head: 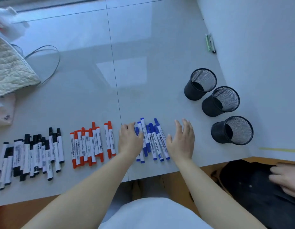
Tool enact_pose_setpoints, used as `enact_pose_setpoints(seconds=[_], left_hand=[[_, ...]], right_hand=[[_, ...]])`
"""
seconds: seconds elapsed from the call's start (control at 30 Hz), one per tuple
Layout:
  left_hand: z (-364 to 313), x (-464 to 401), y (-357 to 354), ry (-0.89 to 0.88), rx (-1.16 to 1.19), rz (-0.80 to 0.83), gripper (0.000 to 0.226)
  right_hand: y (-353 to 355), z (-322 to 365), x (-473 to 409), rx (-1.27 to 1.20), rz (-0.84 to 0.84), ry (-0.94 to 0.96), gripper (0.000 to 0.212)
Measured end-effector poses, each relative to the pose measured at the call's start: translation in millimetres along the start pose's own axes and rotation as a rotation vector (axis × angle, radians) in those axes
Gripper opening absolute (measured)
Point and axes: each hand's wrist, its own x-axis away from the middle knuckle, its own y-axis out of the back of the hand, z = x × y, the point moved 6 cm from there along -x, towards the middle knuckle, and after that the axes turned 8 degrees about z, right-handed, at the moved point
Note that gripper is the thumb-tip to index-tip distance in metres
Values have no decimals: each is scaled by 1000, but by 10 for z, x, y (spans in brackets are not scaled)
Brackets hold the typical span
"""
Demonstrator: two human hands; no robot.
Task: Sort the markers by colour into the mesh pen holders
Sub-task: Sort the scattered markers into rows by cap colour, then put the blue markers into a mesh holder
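Note:
Three groups of markers lie near the table's front edge: black markers (30, 154) at the left, red markers (90, 144) in the middle, blue markers (153, 140) to the right. My left hand (129, 140) rests on the left side of the blue group, fingers slightly bent over the markers. My right hand (182, 140) stands on edge at the group's right side, fingers straight, touching the outermost blue marker. Three black mesh pen holders (200, 84) (221, 101) (232, 130) stand in a diagonal row at the right, all with nothing inside.
A quilted cloth (10, 70) and a grey cable (51, 63) lie at the back left. A few pens (210, 42) lie at the far right by the wall. Another person's hand (287, 179) rests on dark fabric at the lower right.

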Motion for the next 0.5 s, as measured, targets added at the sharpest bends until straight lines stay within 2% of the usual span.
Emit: enact_pose_setpoints(seconds=[0.17,0.27,0.33,0.5], left_hand=[[-808,-178,20,-243,-58,103,51],[-1286,-306,11,-379,-142,149,54],[-1595,-404,26,-481,-236,117,58],[-2249,-634,-25,-666,-584,50,78]], right_hand=[[802,-277,-155,-92,-292,-5,45],[1172,-448,-310,-94,-393,-3,43],[1292,-576,-457,-103,-350,-37,47],[1314,-893,-775,-5,-91,-182,71]])
